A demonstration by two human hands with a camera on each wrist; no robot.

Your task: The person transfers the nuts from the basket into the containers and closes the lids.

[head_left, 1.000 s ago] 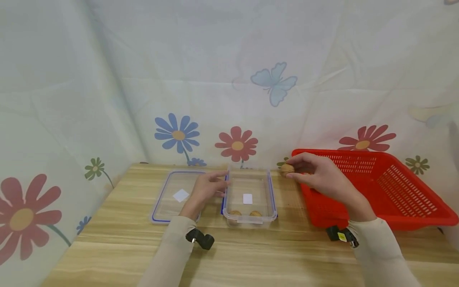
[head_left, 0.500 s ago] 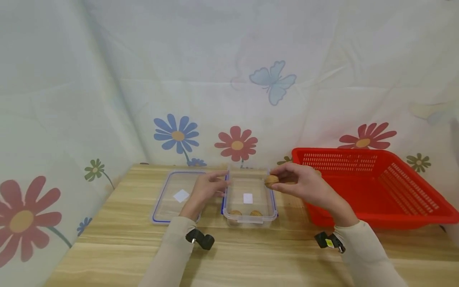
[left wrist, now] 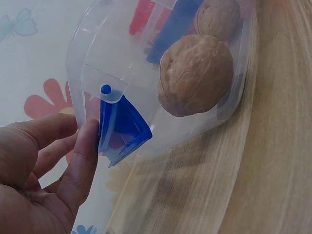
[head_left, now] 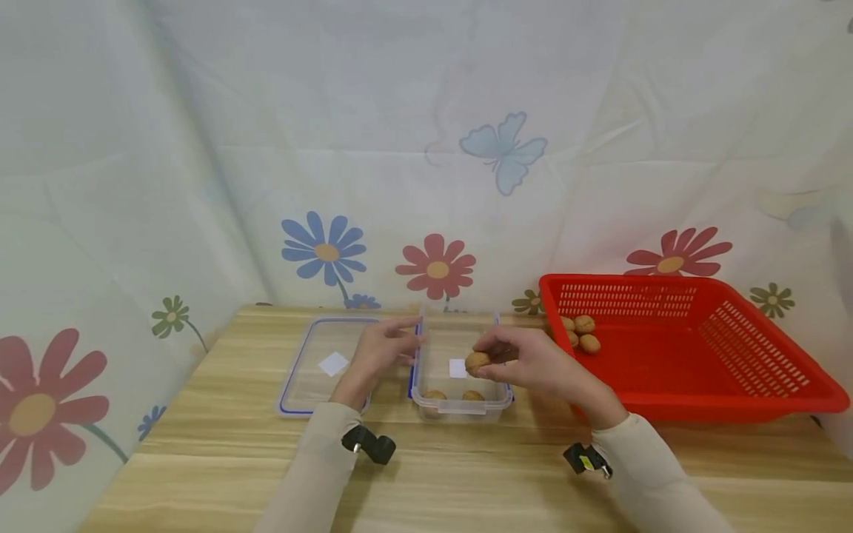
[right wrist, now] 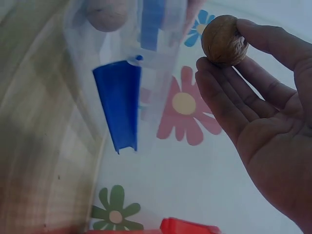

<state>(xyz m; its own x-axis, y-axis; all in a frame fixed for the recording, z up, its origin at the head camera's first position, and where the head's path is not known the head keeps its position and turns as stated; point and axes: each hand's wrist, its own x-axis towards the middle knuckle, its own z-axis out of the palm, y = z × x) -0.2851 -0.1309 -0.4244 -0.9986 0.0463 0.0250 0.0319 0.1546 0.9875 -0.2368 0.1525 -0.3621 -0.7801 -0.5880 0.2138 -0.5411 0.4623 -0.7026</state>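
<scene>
In the head view, my right hand (head_left: 526, 359) pinches a walnut (head_left: 477, 363) between thumb and fingertips, above the clear plastic box (head_left: 460, 406). The right wrist view shows this held walnut (right wrist: 224, 41) apart from the box wall. Two other walnuts (left wrist: 196, 75) lie inside at the box's near end. My left hand (head_left: 381, 352) stays at the box's left side, its loosely bent fingers touching the wall by a hanging blue clip (left wrist: 123, 129). A white label (head_left: 457, 368) shows in the box.
Left of the box lies its clear lid (head_left: 312, 370) with a blue seal, partly behind the left hand. At right stands a red perforated basket (head_left: 653, 406), with several walnuts (head_left: 584, 324) in its left corner. A floral cloth (head_left: 373, 133) hangs behind the wooden table (head_left: 440, 474).
My right hand has carried the walnut leftward and toward me, from the basket's left edge to above the box. The basket's walnuts have come into sight. My left hand stays in place.
</scene>
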